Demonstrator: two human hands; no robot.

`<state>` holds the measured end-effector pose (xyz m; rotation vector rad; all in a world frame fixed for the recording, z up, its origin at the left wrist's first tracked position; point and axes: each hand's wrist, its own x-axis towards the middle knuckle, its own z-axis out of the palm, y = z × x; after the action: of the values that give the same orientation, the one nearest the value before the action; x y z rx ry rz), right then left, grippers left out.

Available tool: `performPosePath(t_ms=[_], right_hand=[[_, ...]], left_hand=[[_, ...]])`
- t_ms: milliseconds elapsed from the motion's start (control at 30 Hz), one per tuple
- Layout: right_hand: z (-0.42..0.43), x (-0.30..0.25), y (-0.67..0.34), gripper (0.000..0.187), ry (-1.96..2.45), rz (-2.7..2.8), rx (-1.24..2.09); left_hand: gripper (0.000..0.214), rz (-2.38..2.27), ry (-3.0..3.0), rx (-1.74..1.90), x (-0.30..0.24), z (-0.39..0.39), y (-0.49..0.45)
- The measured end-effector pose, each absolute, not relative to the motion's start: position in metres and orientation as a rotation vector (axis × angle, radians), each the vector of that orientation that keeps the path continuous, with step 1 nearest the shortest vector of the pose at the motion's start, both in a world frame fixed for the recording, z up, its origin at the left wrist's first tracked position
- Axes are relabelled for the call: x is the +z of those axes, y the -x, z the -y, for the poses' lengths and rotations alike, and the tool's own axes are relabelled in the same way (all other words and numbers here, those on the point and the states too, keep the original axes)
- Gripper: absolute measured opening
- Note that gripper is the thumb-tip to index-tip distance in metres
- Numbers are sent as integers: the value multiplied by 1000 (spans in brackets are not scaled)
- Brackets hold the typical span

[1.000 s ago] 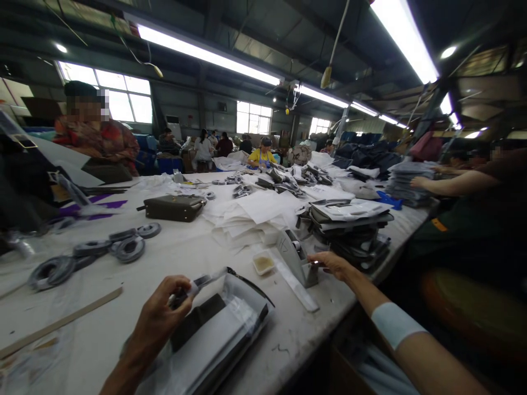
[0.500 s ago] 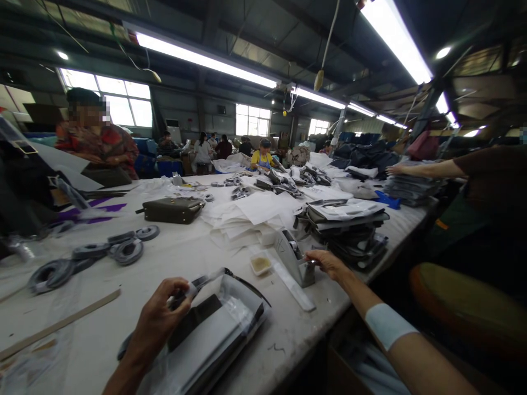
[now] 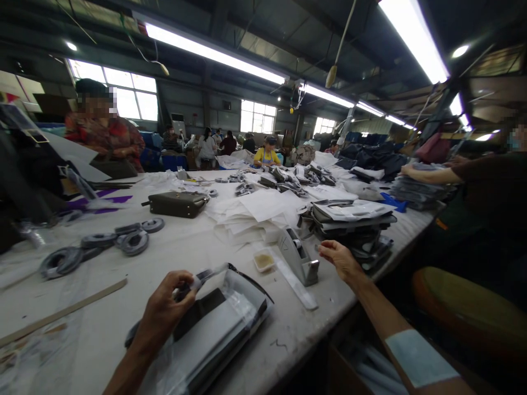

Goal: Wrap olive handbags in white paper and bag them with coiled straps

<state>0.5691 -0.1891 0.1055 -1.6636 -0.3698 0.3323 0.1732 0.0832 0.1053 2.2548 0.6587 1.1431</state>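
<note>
On the table lies a dark bag with white paper and clear plastic over it. The fingers of my left hand are closed around a wrapped strap at the bag's upper edge. Beyond the bag stands a grey tape dispenser with a roll in it. Just right of the dispenser and apart from it, my right hand pinches a small, barely visible piece of clear tape. A small white dish with something yellowish in it sits left of the dispenser.
Coiled wrapped straps and a finished-looking dark handbag lie to the left. White sheets and a stack of wrapped bags are behind the dispenser. A stool stands right of the table edge. Co-workers handle goods at left, back and right.
My right hand has drawn away from the dispenser's cutting end to the right, pinching the tape. My left hand keeps its hold on the strap. The view has shifted slightly.
</note>
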Motion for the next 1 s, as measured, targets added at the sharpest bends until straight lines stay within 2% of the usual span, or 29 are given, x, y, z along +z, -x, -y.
performPosePath(t_ms=[333, 500, 567, 667, 800, 1000], right_hand=[[211, 59, -543, 34, 1842, 276, 347], [214, 58, -546, 22, 2219, 349, 122], [203, 71, -517, 29, 2112, 401, 78], [163, 106, -440, 40, 1798, 568, 211], [87, 144, -339, 36, 1419, 864, 558], [12, 127, -290, 38, 1247, 826, 714]], left_hand=[[10, -658, -2189, 1158, 108, -77, -172], [14, -694, -2129, 1164, 110, -78, -168], [15, -690, -2119, 1155, 110, -79, -167], [17, -695, -2112, 1145, 110, -81, -168], [18, -724, -2106, 1133, 109, -83, -168], [15, -699, -2066, 1142, 110, -85, -166]])
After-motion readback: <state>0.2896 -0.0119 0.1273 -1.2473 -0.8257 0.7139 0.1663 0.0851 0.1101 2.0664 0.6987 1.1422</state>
